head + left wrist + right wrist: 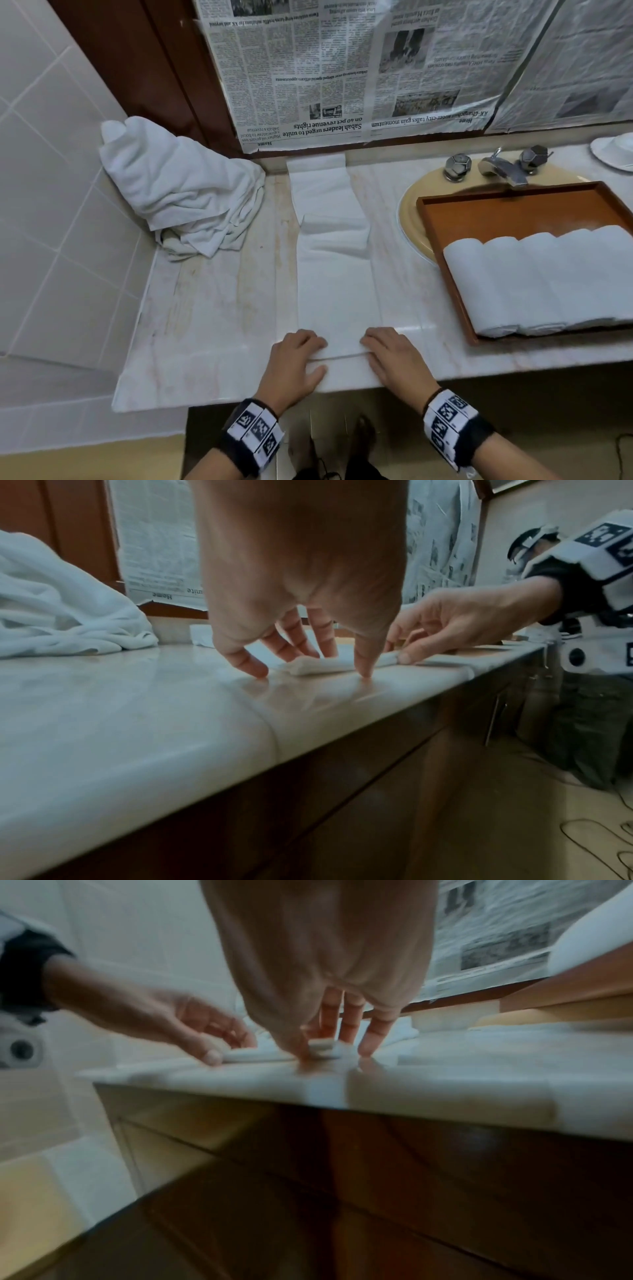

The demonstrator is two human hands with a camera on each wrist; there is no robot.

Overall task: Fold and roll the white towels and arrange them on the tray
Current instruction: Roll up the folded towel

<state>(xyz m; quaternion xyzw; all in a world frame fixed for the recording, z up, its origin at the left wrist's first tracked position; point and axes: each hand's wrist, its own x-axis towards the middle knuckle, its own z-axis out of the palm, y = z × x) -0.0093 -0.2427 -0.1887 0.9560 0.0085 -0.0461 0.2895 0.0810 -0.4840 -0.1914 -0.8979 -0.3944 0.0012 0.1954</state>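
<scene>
The folded towel (337,274) is laid flat on the counter (212,308), left of the tray (445,219). Its near end, rolled a bit, is pinched by left hand (294,363) & right hand (394,356). Rolled towels (534,281) are held in the tray.

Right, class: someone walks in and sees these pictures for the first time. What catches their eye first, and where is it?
Two hands, the left hand and right hand, start rolling the near end of a long folded white towel at the counter's front edge. To the right, a brown tray over the sink holds a row of rolled towels. A heap of unfolded towels fills the back-left corner.
</scene>
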